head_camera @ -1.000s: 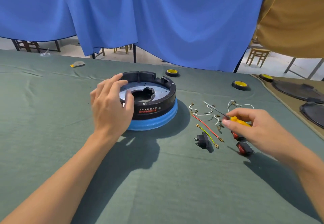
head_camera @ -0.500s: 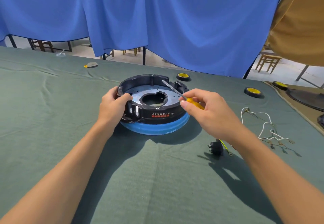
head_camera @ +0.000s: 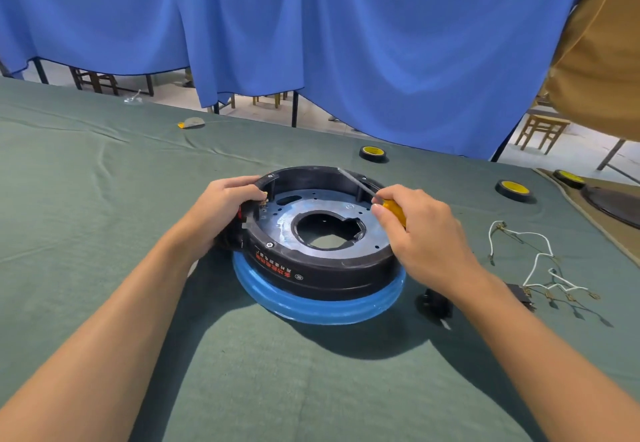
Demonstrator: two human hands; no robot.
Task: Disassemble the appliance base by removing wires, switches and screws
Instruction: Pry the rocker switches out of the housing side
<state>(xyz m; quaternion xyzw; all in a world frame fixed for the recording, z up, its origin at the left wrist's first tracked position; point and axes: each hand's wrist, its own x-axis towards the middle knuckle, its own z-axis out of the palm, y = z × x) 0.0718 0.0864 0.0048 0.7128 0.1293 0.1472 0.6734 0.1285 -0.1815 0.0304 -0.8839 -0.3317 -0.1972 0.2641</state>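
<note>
**Appliance base [head_camera: 322,268] gripped at the rim, screwdriver [head_camera: 394,211] over its far side**

Appliance base sits mid-table on a blue ring [head_camera: 311,306]; red characters run along its black near wall (upside down from here, too small to read). Green cloth [head_camera: 104,199] lies open toward 9 and 6 o'clock; white wires [head_camera: 536,258] and a black part [head_camera: 434,303] crowd 3 to 4 o'clock. Left hand [head_camera: 221,209] curls round the rim at 9 o'clock. Right hand [head_camera: 422,234], at 3 o'clock, grasps the yellow-handled screwdriver, shaft slanting toward the 1 o'clock rim.
</note>
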